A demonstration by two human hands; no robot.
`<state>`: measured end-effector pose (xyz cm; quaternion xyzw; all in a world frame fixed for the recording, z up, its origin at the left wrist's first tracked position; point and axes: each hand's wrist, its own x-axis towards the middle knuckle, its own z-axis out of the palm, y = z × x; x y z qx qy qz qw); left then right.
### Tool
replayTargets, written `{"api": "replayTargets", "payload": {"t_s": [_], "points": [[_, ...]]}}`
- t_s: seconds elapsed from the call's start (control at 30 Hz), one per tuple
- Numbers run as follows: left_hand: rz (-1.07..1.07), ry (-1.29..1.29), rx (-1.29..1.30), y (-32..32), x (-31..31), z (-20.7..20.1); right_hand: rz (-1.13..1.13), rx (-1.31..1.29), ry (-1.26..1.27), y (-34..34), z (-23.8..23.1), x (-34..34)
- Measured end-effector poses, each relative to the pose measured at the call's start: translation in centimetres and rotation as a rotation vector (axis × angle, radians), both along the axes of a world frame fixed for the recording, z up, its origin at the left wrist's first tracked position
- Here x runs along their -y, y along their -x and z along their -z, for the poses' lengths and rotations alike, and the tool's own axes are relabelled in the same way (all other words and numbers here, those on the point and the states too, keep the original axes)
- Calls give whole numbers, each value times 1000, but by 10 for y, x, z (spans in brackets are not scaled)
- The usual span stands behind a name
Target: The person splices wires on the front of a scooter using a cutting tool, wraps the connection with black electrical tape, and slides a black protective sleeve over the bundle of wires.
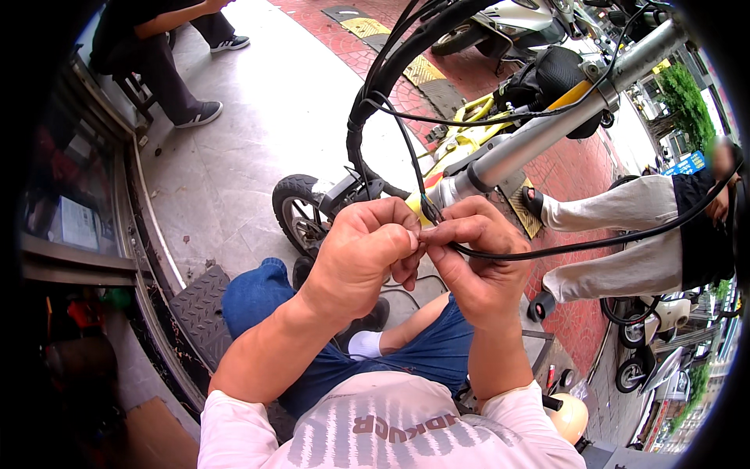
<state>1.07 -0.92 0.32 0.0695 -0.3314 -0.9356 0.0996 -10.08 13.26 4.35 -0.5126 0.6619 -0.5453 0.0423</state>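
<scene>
My left hand (355, 254) and my right hand (484, 262) meet fingertip to fingertip in front of me, both closed in a pinch. Between them are thin wires (429, 209) coming down from a black cable; their ends are hidden by the fingers. A second black cable (578, 248) passes through my right hand and curves off to the right. Just beyond my hands stands a yellow electric scooter with a silver steering tube (539, 134), and a thick black cable bundle (354, 129) loops beside it.
The scooter's wheel (295, 211) is left of my hands. A person in light trousers (613, 203) stands at the right; another person in dark trousers (168, 82) sits at the far left. A glass door frame (125, 195) runs along the left. Parked motor scooters (500, 27) stand behind.
</scene>
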Motion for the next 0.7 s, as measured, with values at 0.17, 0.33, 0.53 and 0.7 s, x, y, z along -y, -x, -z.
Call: {"api": "replayTargets", "payload": {"t_s": [0.17,0.33,0.53,0.7], "points": [[-11,63,36,-2,0,-9,-25,-154,-83,8,-15,-2],[-37,202,82,-2,-1,-16,-51,-166,-160,9,-19,-5],[-97,408,35,-4,10,-14,-44,-247,-34,12,-22,-2],[-858,1137,-244,21,7,-6,-126,6,178,20,-9,-1]]}}
